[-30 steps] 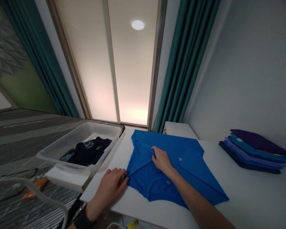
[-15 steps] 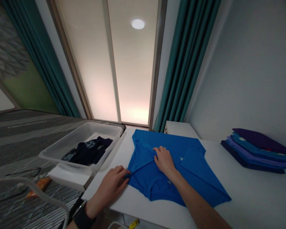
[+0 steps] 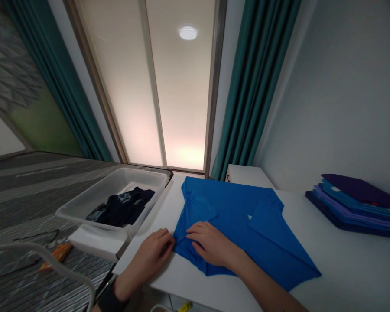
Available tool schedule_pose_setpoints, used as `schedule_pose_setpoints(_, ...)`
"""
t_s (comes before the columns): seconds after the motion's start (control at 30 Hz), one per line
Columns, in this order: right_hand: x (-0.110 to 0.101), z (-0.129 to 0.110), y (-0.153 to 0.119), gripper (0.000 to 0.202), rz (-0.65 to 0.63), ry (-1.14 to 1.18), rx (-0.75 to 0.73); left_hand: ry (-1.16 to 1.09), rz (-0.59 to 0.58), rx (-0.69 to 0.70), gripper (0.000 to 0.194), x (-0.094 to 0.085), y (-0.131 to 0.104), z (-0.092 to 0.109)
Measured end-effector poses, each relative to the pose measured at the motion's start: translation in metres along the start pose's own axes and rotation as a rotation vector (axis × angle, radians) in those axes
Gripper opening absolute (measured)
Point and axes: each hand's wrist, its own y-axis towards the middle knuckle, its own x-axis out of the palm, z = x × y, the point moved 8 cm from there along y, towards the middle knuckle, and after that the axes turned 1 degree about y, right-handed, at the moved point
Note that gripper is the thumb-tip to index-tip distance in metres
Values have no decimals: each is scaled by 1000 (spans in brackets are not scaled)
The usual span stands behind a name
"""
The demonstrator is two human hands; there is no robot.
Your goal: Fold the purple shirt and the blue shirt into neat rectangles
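Observation:
A blue T-shirt [image 3: 237, 208] lies spread on the white table, both sleeves folded inward over the body, with a small white logo on it. At its lower left edge my left hand [image 3: 154, 249], with a dark watch on the wrist, is closed with fingertips and thumb pinching the fabric. My right hand [image 3: 211, 242] rests on the left part of the shirt, fingers stretched out toward my left hand and touching the cloth. Part of the shirt's lower edge is hidden under my right hand and forearm.
A translucent plastic bin [image 3: 68, 212] with dark clothes [image 3: 125, 206] stands left of the white table [image 3: 188, 284]. On the right is a stack of folded blue and purple clothes [image 3: 354, 206]. A white hose [image 3: 52, 255] curves at lower left. A white cabinet [image 3: 247, 174] stands behind the table.
My right hand has slid left and toward me across the shirt, close to my left hand. The left sleeve lies flatter. My left hand stays at the shirt's edge.

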Motion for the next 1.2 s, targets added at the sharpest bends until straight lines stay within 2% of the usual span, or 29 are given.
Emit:
schedule_pose_setpoints(0.2,-8,14,-2,31,56,38,57,-41,19,3,24,-11,26,-1)
schedule_pose_setpoints(0.4,-17,36,-6,28,88,10,173,-104,107,9,28,-18,77,-12)
schedule_pose_setpoints(0.57,-20,43,-8,27,81,-14,216,-75,197,-7,29,-15,131,-41)
schedule_pose_setpoints(0.73,-11,42,-6,24,97,-53,208,-63,194,-84,30,6,172,-75)
schedule_pose_setpoints(0.87,-7,41,-5,26,116,-46,199,-84,180,-115,29,21,185,-88)
schedule_pose_setpoints(0.97,-16,47,-7,29,128,-7,211,-110,178,-141,28,27,186,-93)
schedule_pose_setpoints(1.07,-34,73,-14,31,168,12,298,-135,172,-153,29,30,185,-97)
schedule_pose_setpoints(1.2,-57,125,-36,31,244,-80,537,-153,176,-175,32,30,185,-99)
